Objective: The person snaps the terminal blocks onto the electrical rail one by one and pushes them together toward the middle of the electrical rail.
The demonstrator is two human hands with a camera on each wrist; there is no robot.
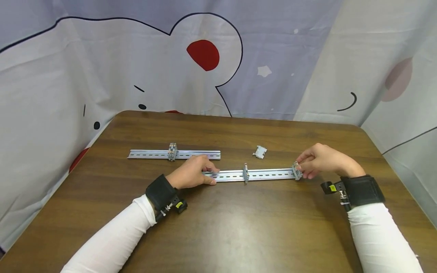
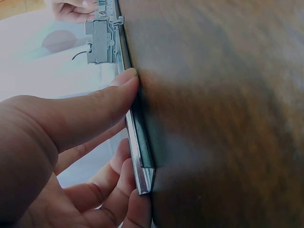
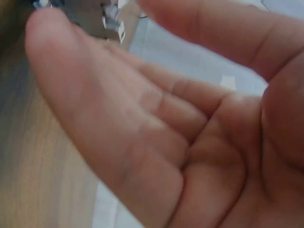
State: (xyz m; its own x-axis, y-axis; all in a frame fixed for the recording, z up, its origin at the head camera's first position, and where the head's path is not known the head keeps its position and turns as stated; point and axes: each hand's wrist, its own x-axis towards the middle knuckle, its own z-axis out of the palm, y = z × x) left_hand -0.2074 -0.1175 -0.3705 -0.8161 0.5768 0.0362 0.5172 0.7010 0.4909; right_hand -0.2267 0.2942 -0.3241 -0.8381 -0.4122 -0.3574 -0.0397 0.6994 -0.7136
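A slotted metal DIN rail (image 1: 227, 176) lies on the table between both hands. My left hand (image 1: 192, 173) grips its left end, thumb along the near edge and fingers along the far one, as the left wrist view shows from the side. A thin grey terminal block (image 1: 246, 173) stands across the rail near its middle. At the right end, my right hand (image 1: 324, 161) pinches another grey terminal block (image 1: 296, 171), which overlaps the rail's end. The right wrist view is blurred and catches only a corner of grey parts (image 3: 113, 23) beyond the fingers.
A second DIN rail (image 1: 146, 154) lies farther back on the left, carrying a small group of terminal blocks (image 1: 172, 151). One loose grey terminal block (image 1: 260, 152) lies flat behind the near rail. Patterned cloth (image 1: 273, 76) hangs behind the wooden table (image 1: 239, 227).
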